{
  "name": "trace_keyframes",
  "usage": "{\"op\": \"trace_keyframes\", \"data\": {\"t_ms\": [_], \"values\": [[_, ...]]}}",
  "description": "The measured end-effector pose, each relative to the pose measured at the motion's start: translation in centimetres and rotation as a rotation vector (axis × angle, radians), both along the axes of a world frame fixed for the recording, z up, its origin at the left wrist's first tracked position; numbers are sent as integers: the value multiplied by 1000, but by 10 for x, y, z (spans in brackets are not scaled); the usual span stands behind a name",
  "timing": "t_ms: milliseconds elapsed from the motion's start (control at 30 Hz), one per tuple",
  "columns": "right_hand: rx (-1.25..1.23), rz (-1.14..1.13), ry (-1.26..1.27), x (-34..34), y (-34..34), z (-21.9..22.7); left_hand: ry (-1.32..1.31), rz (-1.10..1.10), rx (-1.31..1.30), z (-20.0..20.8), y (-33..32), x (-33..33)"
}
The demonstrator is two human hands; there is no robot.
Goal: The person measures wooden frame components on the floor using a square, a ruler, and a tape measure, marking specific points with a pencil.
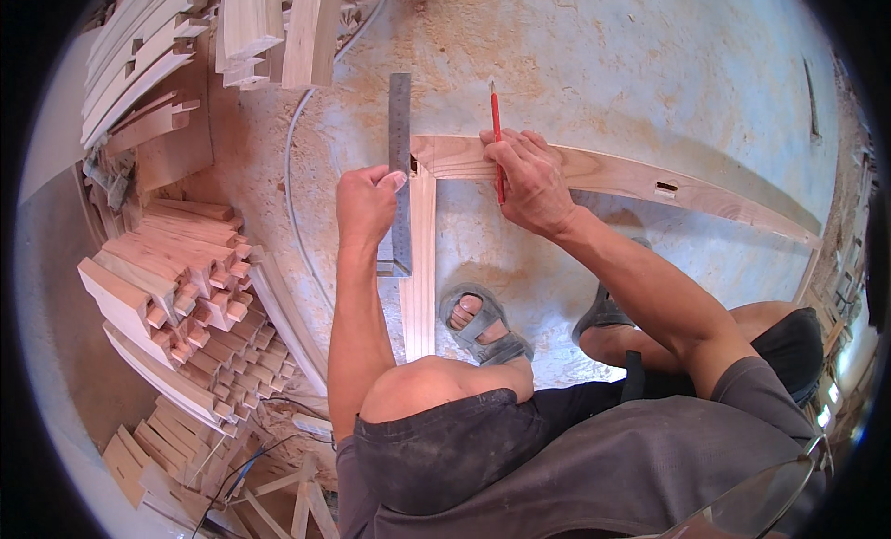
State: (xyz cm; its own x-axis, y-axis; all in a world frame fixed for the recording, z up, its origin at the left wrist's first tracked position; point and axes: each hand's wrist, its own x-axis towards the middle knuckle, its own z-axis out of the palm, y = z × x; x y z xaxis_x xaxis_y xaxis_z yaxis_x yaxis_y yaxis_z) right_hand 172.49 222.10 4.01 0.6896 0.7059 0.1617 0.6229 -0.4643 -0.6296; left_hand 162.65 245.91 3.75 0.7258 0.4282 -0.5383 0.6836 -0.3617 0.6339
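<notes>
My left hand [367,205] is closed on a metal try square [400,116], its blade lying along the outer side of a wooden frame's corner. In my right hand [534,181] is a red pencil [497,121], pointing away from me, while the hand rests over the long rail [613,172] of the frame. That rail runs off to the right and has a slot [665,187] cut in it. An upright piece [421,260] meets it at the corner and comes back toward my knee. A small dark notch shows at the corner beside the blade.
Stacked tenoned wood pieces [200,298] stand on the left, with more boards [278,38] at the far left. A grey cable [295,140] runs across the floor [575,56] left of the frame. My sandalled feet [483,321] are within the frame's span.
</notes>
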Motion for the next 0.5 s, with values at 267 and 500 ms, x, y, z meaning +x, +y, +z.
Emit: {"op": "trace_keyframes", "data": {"t_ms": [267,500], "values": [[-7,-3,3,-1,0,-3,35,-11,-14,-4,4,1],[3,-9,-19,-2,0,-2,36,-19,-42,-6,6,1]]}}
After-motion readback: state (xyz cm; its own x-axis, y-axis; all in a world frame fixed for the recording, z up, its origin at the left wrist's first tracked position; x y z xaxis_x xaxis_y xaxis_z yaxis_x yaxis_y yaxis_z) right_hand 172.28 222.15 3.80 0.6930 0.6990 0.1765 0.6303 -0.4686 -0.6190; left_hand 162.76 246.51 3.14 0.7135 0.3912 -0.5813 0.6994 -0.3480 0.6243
